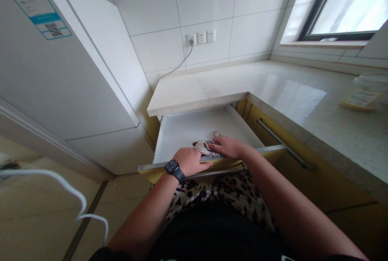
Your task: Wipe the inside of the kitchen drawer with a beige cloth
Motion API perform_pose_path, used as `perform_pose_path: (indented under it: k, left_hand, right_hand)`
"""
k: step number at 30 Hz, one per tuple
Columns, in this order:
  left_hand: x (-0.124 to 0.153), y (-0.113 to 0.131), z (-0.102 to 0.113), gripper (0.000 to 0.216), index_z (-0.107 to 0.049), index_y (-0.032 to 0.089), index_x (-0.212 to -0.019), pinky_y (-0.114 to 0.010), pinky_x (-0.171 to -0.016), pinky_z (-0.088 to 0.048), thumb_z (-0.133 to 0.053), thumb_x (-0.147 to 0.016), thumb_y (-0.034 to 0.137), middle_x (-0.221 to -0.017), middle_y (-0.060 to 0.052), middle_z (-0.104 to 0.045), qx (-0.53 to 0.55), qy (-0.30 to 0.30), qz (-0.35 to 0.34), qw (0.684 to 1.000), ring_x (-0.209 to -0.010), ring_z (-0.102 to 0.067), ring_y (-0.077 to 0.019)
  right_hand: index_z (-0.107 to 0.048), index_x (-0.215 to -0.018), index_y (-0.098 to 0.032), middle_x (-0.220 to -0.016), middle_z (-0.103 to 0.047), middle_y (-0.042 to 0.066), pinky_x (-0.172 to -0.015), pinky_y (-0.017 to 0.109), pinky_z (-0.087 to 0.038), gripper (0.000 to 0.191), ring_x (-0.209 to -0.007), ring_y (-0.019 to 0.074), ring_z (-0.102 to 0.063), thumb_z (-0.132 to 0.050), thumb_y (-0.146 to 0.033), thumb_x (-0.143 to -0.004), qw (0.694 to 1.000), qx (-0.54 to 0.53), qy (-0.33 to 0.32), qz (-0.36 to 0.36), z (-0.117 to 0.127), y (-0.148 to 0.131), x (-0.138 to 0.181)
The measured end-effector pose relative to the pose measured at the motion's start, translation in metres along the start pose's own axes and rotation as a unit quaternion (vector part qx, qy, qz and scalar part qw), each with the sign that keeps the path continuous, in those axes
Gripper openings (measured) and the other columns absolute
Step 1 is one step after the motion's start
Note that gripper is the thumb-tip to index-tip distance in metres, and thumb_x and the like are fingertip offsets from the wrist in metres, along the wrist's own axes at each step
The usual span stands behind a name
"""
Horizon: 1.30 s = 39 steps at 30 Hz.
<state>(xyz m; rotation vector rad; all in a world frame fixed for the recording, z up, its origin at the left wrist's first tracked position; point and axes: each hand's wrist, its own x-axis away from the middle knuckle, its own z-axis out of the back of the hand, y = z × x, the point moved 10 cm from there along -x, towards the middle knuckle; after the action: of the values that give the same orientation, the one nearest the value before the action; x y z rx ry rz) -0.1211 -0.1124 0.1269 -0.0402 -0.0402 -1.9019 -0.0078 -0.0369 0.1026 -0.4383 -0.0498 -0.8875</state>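
Note:
A white-lined drawer [188, 127] with a yellow front stands pulled out under the counter. My left hand [189, 162], with a black watch on its wrist, wraps over the top edge of the drawer front. Its thumb lies outside; the other fingers are mostly hidden on the inner side. Just inside the front, my right hand [227, 147] has its fingers on a crumpled greyish patterned cloth [201, 146] and grips it. A small pale round thing [217, 133] lies behind the right hand, too small to name.
A pale stone countertop [242, 79] runs behind and along the right, with a clear plastic container [362, 97] on it. A tall white appliance [75, 63] stands at left. Yellow cabinet doors with a metal handle [281, 142] are at right. A cord [182, 63] hangs from a wall socket.

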Motion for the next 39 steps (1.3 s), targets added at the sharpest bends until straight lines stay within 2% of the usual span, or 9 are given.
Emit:
perform_pose_path:
  k: [9, 31, 39]
  left_hand:
    - [-0.0003, -0.001, 0.0017, 0.072, -0.079, 0.022, -0.097, -0.044, -0.073, -0.058, -0.04, -0.091, 0.081, -0.09, -0.015, -0.077, -0.012, 0.02, -0.005, 1.0, -0.084, -0.074, -0.0344]
    - [0.0013, 0.0002, 0.0046, 0.069, -0.079, 0.021, -0.103, -0.043, -0.074, -0.059, -0.042, -0.092, 0.079, -0.093, -0.014, -0.077, -0.012, 0.027, -0.005, 1.0, -0.086, -0.075, -0.0343]
    - [0.0018, 0.001, 0.0049, 0.068, -0.079, 0.021, -0.094, -0.044, -0.071, -0.059, -0.044, -0.091, 0.079, -0.088, -0.014, -0.077, -0.018, 0.035, -0.005, 0.999, -0.082, -0.075, -0.0343]
  right_hand:
    - [-0.066, -0.122, -0.018, -0.115, -0.065, 0.012, -0.081, 0.024, -0.039, 0.083, -0.098, 0.018, -0.06, -0.02, -0.083, -0.097, 1.0, 0.002, 0.003, -0.003, 0.0005, -0.0002, 0.0004]
    - [-0.067, -0.121, -0.018, -0.113, -0.065, 0.012, -0.079, 0.024, -0.038, 0.081, -0.098, 0.0178, -0.06, -0.021, -0.081, -0.099, 1.0, 0.011, 0.002, -0.007, 0.0012, -0.0009, 0.0011]
    - [-0.067, -0.12, -0.019, -0.113, -0.066, 0.01, -0.078, 0.024, -0.038, 0.081, -0.097, 0.0169, -0.06, -0.021, -0.082, -0.098, 1.0, 0.013, 0.008, -0.007, 0.0019, -0.0011, 0.0018]
